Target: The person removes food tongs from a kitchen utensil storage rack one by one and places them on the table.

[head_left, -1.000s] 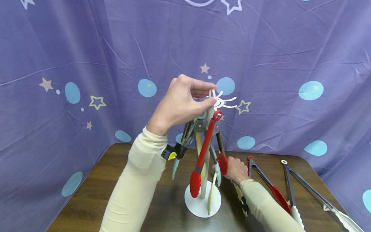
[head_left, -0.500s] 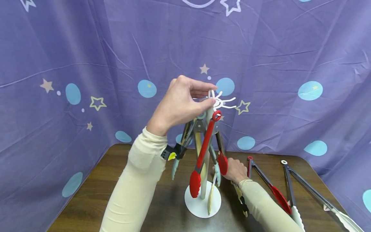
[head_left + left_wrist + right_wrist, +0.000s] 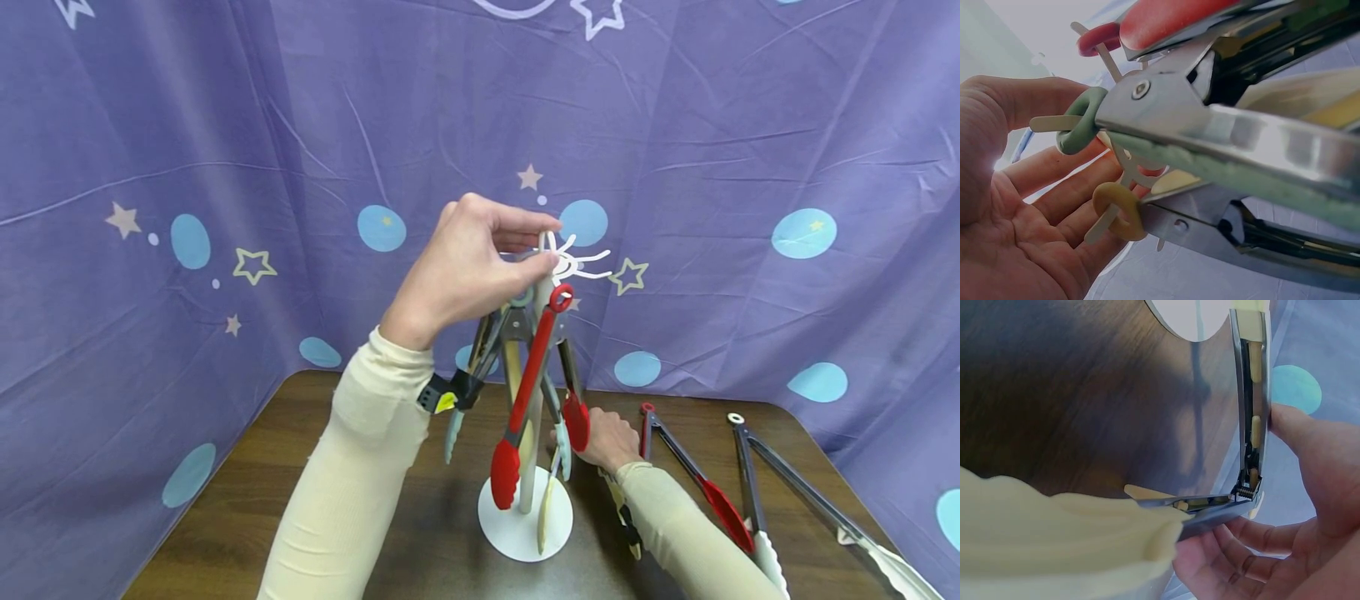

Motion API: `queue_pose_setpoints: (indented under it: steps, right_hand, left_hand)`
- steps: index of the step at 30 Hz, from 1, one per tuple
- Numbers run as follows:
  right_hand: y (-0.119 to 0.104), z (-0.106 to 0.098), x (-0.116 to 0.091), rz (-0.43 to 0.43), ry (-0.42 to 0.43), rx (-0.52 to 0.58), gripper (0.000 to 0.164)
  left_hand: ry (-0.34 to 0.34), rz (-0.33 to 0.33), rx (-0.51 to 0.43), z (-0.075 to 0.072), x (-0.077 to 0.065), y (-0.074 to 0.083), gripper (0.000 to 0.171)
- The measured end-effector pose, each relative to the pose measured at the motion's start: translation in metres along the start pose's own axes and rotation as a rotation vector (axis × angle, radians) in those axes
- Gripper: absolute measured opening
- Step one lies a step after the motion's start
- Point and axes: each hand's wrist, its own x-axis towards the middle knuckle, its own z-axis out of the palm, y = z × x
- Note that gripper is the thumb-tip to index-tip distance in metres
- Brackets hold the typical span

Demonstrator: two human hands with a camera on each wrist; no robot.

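Note:
My left hand (image 3: 480,267) pinches the top of a white stand (image 3: 527,492) with thumb and fingers. Short hooks ring that top. Several tongs hang there by their end loops: red tongs (image 3: 532,375), mint-green tongs (image 3: 1222,159) and mustard-looped tongs (image 3: 1119,211) among them. Low at the right of the stand, my right hand (image 3: 609,439) holds tongs with pale yellow tips (image 3: 1250,325) near their hinge. In the right wrist view the thumb lies along one steel arm and the fingers on the other. These tongs are spread wide, one tip overlapping the round white base.
Red-tipped tongs (image 3: 723,512) and long white-tipped tongs (image 3: 802,487) lie spread on the brown table (image 3: 247,500) to the right. A purple curtain (image 3: 300,100) with stars and blue dots stands behind and beside the table.

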Motion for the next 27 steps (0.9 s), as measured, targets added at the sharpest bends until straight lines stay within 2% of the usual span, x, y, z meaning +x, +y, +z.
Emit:
queue_pose_setpoints:
  steps: [10,27]
  right_hand:
    - [-0.0005,0.0026,0.0017,-0.013,0.007,0.001,0.060]
    - [-0.0053,0.0032,0.0027,-0.016,-0.026,-0.027,0.057]
  left_hand:
    - [0.001,-0.002,0.001,-0.0001,-0.0004,-0.0005,0.029]
    - [0.005,0.011,0.005,0.0008,-0.0008,-0.0016,0.029]
